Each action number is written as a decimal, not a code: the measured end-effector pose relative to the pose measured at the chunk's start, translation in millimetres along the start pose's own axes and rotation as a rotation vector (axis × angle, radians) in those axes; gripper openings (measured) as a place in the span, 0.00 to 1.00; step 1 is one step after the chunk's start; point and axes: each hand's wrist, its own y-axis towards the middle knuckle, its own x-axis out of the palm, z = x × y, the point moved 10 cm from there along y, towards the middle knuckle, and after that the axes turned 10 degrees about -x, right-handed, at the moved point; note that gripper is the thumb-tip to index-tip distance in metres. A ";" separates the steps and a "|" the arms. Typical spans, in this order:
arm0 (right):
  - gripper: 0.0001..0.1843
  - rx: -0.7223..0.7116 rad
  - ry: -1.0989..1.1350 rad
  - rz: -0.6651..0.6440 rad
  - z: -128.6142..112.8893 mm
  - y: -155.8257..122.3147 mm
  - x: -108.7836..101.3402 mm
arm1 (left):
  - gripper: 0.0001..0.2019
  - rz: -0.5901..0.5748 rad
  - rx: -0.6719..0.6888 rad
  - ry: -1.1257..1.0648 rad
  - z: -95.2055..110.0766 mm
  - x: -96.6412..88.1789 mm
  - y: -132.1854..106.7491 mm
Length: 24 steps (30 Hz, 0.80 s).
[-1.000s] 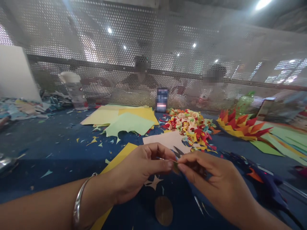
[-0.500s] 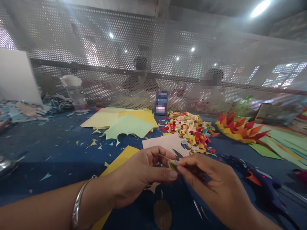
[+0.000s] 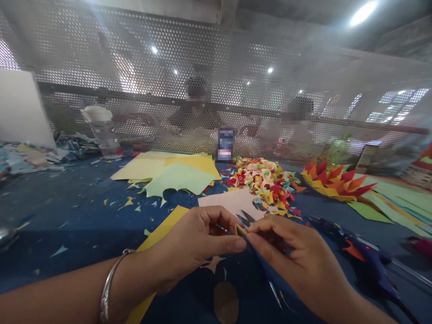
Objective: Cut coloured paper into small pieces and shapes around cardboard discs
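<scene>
Between my two hands is a small folded paper piece, greenish with a pale edge. My right hand pinches it between thumb and fingertips. My left hand curls its thumb and fingers around the piece's other side. Just beyond the fingertips, dark scissor blades stand apart over a pink sheet; their handles are hidden. Below the hands lie a brown disc and a pale pointed scrap. A yellow sheet runs under my left wrist.
Yellow and green sheets lie behind my left hand, with scraps around them. Ahead are a pile of small folded papers and a propped phone. To the right are a red-orange paper flower and a dark blue glue gun.
The left fingertips have shifted slightly, and the folded piece shows its edge more. The view has moved a little; both hands stay together.
</scene>
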 end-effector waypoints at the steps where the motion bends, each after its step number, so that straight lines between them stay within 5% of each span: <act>1: 0.08 0.015 0.009 -0.004 1.5 0.3 0.3 | 0.13 0.001 -0.002 0.002 0.0 -0.4 0.3; 24: 0.15 0.299 0.418 -0.130 21.4 -1.8 15.7 | 0.11 -0.103 -0.073 -0.046 -2.6 7.5 -0.2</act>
